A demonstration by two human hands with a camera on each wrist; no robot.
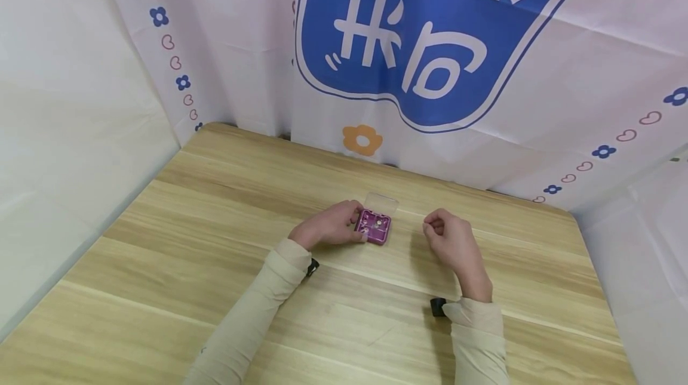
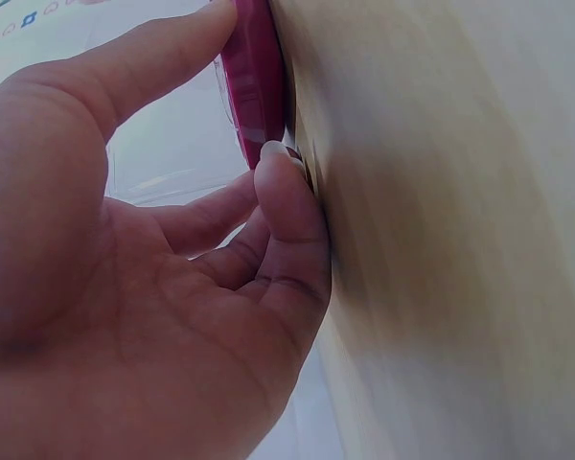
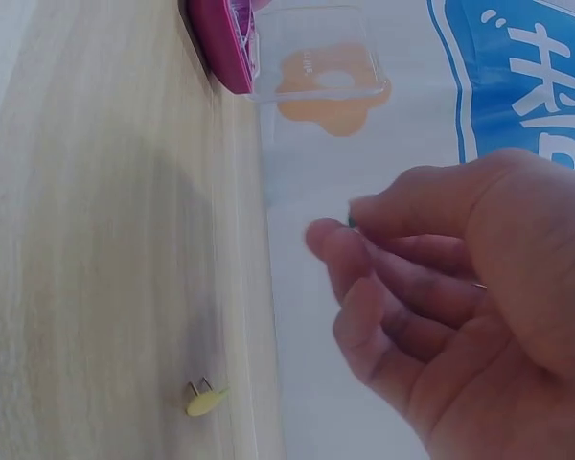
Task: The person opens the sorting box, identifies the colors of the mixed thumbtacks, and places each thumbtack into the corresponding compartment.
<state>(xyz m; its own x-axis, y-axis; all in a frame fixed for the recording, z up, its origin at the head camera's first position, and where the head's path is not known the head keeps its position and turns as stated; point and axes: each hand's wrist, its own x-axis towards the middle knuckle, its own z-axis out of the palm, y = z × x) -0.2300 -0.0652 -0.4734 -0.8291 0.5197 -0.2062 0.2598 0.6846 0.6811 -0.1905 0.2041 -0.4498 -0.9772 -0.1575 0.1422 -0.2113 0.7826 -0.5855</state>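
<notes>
A small purple compartment box (image 1: pixel 383 236) lies on the table with its clear lid (image 1: pixel 383 202) raised at the far side. Several tiny pieces sit in its compartments. My left hand (image 1: pixel 335 224) grips the box from the left, thumb on the near edge and fingers by the far corner. To the right of the box, my right hand (image 1: pixel 451 242) is held above the table. Its thumb and index finger pinch a tiny green piece (image 3: pixel 352 220), mostly hidden by the fingertips. Below that hand, a yellow disc with thin prongs (image 3: pixel 204 402) lies on the table.
The wooden table (image 1: pixel 215 265) ends at a hanging white cloth (image 1: pixel 242 74) with a blue printed sign and an orange flower. Pale sheets (image 1: pixel 70 134) enclose the left and right sides. Black wrist straps (image 1: pixel 438 307) show at both cuffs.
</notes>
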